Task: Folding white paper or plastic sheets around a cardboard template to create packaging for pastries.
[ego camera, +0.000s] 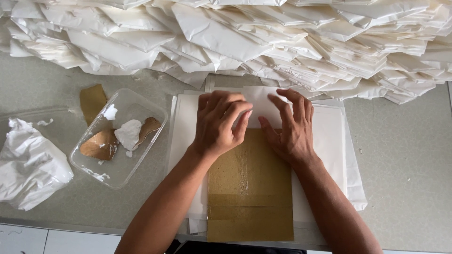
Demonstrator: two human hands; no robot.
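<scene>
A brown cardboard board lies on a stack of white paper sheets at the table's front edge. A folded white paper flap covers the board's far end. My left hand presses on that flap with fingers curled, knuckles up. My right hand lies beside it, fingers spread on the fold and thumb on the board. Both hands touch the white paper; neither lifts anything.
A big heap of folded white paper bags fills the far side. At left stand a clear plastic tub with white paste and brown scraps, a brown paper scrap and crumpled white paper. Grey tabletop at right.
</scene>
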